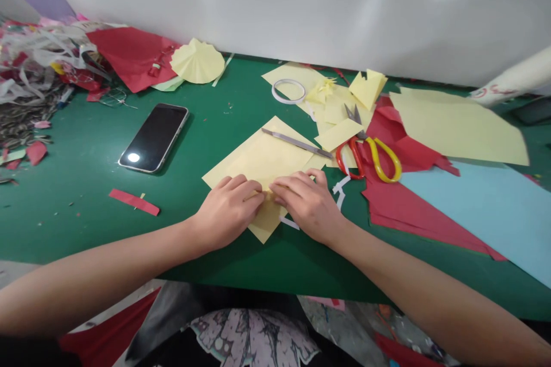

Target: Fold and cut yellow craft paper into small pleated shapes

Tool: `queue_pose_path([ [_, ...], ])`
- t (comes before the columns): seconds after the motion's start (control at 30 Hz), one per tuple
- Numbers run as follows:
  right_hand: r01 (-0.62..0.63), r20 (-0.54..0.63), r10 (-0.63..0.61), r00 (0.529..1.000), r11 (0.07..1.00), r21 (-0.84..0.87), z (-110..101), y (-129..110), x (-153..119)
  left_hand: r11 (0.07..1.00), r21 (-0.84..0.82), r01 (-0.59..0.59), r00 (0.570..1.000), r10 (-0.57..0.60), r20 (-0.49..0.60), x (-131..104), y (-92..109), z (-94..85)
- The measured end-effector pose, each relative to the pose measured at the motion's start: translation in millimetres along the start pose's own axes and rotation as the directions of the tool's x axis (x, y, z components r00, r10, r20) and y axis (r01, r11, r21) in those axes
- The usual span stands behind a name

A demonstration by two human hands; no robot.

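- The left hand [230,209] and right hand [307,203] come together, fingers curled in with hardly a gap, seeming to pinch a bit of yellow paper [268,195] between them.
- Under them a yellow sheet [253,155] lies cornerwise on the green desk [86,229], one corner poking out toward the person.
- I'd judge the paper light and thin, fairly crisp, quick to crease or tear and apt to slide; best held lightly by an edge or fold, with the sheet pressed flat.
- Thumbs and most fingertips are tucked from my sight, so I can't say whether the pinched bit is a fold of the sheet or a loose piece.
- A slim metal blade [295,141] rests across the sheet's far right side; beyond its end lie scissors [384,163], tips partly among yellow scraps.
- Farther left sits a phone [155,137], its screen dark but for a glare spot.
- At the right, a blue sheet [482,195] runs out of view.
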State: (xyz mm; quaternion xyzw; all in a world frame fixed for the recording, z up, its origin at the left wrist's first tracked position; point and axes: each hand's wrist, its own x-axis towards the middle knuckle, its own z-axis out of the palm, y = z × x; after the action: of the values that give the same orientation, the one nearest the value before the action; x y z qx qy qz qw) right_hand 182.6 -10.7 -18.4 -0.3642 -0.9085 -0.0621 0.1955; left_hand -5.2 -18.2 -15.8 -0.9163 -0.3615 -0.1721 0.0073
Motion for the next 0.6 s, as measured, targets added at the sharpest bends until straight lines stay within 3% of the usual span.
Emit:
queue_pose_path([
  [0.37,0.021,-0.064,-0.017,0.998,0.998,0.063,1.7,2.0,-3.1,1.0,-0.013,0.01,1.0,-0.01,-0.012,0.6,-1.3,2.0],
  [0.6,-0.15,-0.005,0.158,0.987,0.948,0.282,1.2,3.1,4.7,0.993,-0.107,0.04,0.996,-0.048,-0.073,1.9,-2.1,4.3],
])
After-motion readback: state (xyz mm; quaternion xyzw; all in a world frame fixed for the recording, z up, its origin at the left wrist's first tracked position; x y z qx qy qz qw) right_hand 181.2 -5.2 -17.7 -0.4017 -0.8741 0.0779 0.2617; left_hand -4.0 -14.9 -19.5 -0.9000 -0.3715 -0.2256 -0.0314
